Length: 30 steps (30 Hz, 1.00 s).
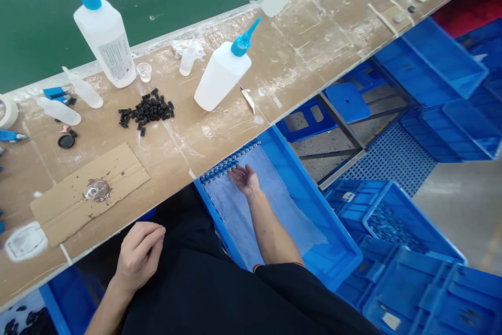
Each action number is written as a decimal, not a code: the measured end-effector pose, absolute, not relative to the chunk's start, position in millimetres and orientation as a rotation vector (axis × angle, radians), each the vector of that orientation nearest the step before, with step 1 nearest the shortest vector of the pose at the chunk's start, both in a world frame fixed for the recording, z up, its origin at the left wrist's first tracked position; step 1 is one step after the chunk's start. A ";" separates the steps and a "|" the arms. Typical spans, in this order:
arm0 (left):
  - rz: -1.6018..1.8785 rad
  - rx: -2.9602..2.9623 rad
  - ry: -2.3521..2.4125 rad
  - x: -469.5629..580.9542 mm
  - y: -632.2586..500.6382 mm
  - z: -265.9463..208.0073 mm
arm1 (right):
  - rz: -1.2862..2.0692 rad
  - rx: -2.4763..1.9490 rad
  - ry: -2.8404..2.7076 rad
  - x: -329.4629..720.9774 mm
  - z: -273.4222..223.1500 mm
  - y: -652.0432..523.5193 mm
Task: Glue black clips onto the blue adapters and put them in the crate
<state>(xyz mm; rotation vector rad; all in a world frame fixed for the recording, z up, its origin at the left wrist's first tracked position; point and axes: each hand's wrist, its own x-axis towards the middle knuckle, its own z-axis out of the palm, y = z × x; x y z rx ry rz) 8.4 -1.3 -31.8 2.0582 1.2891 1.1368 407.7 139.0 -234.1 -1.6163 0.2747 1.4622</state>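
Observation:
My right hand (246, 182) is inside a blue crate (337, 251) below the table edge. Its fingers are apart, palm partly upward, with the fingertips at the end of a row of small blue parts with metal tips (223, 168). Whether they touch the row I cannot tell. The rows lie along the crate's far end, on a pale sheet (286, 209). My left hand (141, 254) is closed in front of my dark clothing, near the table's front edge. Its fingers are curled together, and anything inside them is hidden.
On the table (172, 168) lie a pile of small black parts (149, 109), a cardboard piece (129, 165) with a wet patch, a large bottle (104, 37), a tilted bottle (221, 76) and small squeeze bottles (88, 89). Stacked blue crates (415, 282) stand at right.

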 end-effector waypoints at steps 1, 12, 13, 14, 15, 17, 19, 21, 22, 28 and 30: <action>1.138 2.059 1.293 8.2 -1.4 -31.7 | 1.468 -1.613 0.273 405.4 -232.7 138.0; 1.137 2.059 1.313 9.7 -1.6 -34.3 | 1.443 -1.532 0.274 373.8 -227.9 127.5; 1.138 2.061 1.316 9.9 -1.4 -34.4 | 1.439 -1.536 0.287 370.3 -228.1 126.3; 1.138 2.062 1.318 10.2 -1.2 -34.4 | 1.437 -1.536 0.299 366.7 -228.4 125.5; 1.136 2.062 1.318 10.5 -0.9 -34.2 | 1.436 -1.532 0.308 363.2 -228.6 125.0; 1.135 2.062 1.308 11.2 -0.4 -33.6 | 1.433 -1.518 0.320 357.7 -228.3 124.3; 1.133 2.065 1.291 11.6 0.1 -32.6 | 1.419 -1.512 0.331 354.9 -227.0 122.4; 1.130 2.066 1.281 11.5 0.2 -31.5 | 1.402 -1.530 0.348 353.1 -225.1 118.3; 1.129 2.066 1.279 11.4 0.0 -31.0 | 1.397 -1.546 0.356 351.6 -224.1 115.6; 1.177 2.026 1.341 10.1 -4.2 -26.8 | 1.500 -1.584 0.307 329.3 -219.5 98.8; 1.203 2.020 1.382 8.2 -6.0 -23.5 | 1.527 -1.590 0.278 323.9 -217.7 94.4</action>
